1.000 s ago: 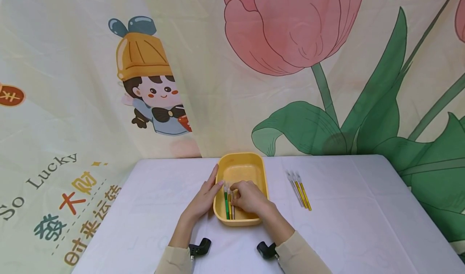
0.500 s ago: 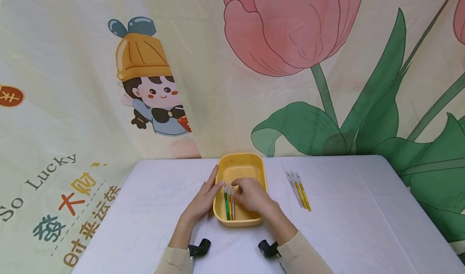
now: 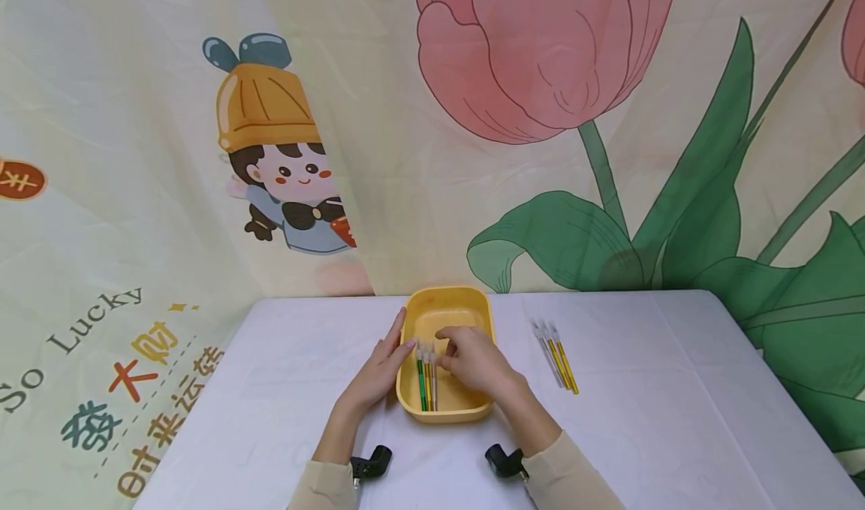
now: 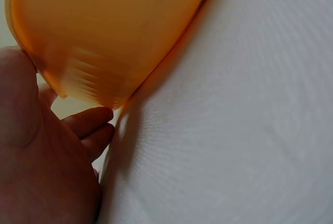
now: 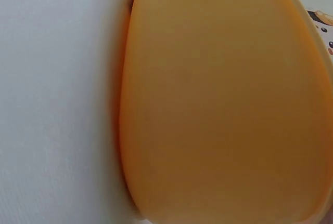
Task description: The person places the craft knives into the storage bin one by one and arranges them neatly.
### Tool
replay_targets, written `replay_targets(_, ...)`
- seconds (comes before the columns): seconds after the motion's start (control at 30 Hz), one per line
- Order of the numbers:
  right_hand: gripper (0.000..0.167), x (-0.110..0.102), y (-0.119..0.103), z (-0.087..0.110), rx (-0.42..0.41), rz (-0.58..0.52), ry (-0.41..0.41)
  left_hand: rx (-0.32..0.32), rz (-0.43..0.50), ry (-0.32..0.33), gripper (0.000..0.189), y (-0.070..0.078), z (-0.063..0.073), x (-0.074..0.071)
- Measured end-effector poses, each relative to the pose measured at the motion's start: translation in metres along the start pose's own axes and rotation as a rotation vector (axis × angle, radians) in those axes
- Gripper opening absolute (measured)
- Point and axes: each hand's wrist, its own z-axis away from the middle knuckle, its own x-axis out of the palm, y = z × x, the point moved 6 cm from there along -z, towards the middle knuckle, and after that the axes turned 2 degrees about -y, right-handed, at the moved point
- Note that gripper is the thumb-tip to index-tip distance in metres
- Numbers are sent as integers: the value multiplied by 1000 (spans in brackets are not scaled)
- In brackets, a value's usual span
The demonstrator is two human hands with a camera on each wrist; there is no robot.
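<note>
In the head view, a yellow plastic tray (image 3: 449,416) stands on the table. Along its left side lie several slim pens (image 3: 427,382) with clear whitish tips, one green, others yellow and brownish. My left hand (image 3: 374,367) holds the tray's left wall, thumb over the rim. The left wrist view shows the fingers (image 4: 91,125) low against the outside wall. My right hand (image 3: 478,361) hovers over the tray's right half, index finger pointing left, fingertips just beside the pens and nothing seen in its grasp. Its curled fingers are partly hidden under the palm.
Right of the tray, several more slim pens (image 3: 556,356), silver and yellow, lie side by side on the white-covered table (image 3: 649,420). A printed cloth (image 3: 378,119) hangs right behind the table's back edge. Black wrist cameras (image 3: 372,461) sit near both sleeves.
My right hand has drawn back to the right, away from the pens in the tray, its fingers loosening. The pens stay lying there. The left hand and tray have stayed in place.
</note>
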Motion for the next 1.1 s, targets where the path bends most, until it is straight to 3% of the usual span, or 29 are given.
replay_targets(1.1,52,-54,24,15,81,-124,169,-24,-2,10,63,-1,1,1)
